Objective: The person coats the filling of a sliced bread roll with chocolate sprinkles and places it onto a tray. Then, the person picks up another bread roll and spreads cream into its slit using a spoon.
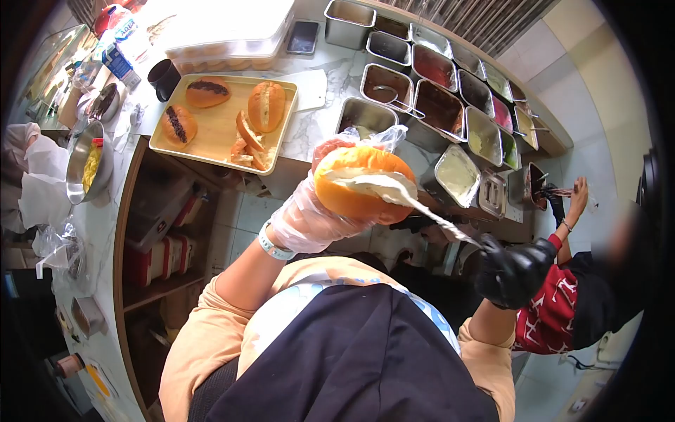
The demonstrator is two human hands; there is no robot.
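My left hand point(309, 214), in a clear plastic glove, is closed around a split bun point(365, 200) held up in front of me. White cream point(373, 184) lies along the bun's opening. My right hand point(515, 271), in a black glove, grips a thin spreader point(446, 224) smeared with the same cream. Its far end meets the cream in the bun, so the tip is hidden. Behind my left hand is a yellow tray point(200, 158) holding several buns, two with dark filling point(181, 126) and one cut into pieces point(247, 144).
Metal containers of fillings point(439, 109) line the counter at right, one with white cream point(457, 176). A plastic box point(228, 49), phone point(303, 38) and black cup point(164, 79) stand behind the tray. Another person's hand point(578, 200) works at right; a metal bowl point(90, 160) is at left.
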